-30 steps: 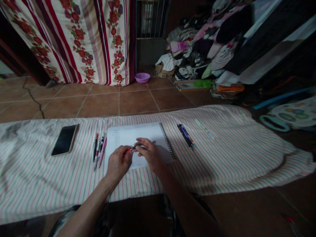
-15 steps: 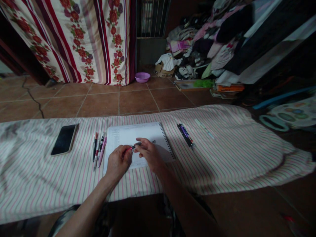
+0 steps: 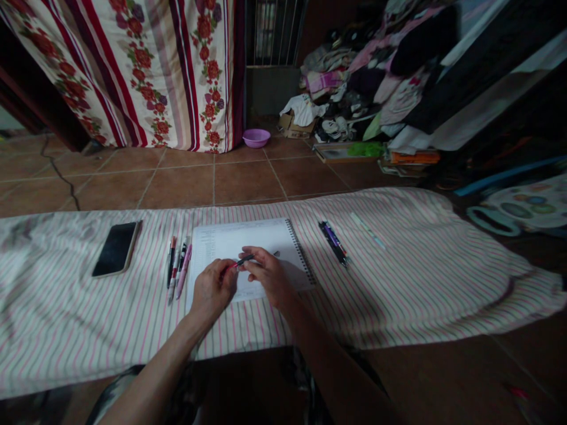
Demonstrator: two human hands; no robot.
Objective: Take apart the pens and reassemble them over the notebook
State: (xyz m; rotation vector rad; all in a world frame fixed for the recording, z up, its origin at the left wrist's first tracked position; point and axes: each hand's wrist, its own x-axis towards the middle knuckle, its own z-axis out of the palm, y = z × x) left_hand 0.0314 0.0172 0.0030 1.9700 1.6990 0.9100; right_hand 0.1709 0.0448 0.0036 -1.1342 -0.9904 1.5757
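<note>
My left hand [image 3: 213,290] and my right hand [image 3: 266,274] meet over a white spiral notebook [image 3: 248,242] that lies on a striped cloth [image 3: 398,271]. Between them they pinch a thin pen [image 3: 243,260] with a dark barrel and a red end. The left fingers close on the red end, the right fingers on the dark part. Several pens [image 3: 178,268] lie side by side just left of the notebook. Two dark pens [image 3: 333,242] lie to its right.
A black phone [image 3: 116,248] rests on the cloth at the left. A pale pen [image 3: 367,230] lies further right. Beyond the cloth are brown floor tiles, a floral curtain [image 3: 146,71], a purple bowl [image 3: 256,138] and a heap of clothes [image 3: 372,77].
Both hands stay over the notebook on the pen; the fingers shift only slightly. The view has drifted a little.
</note>
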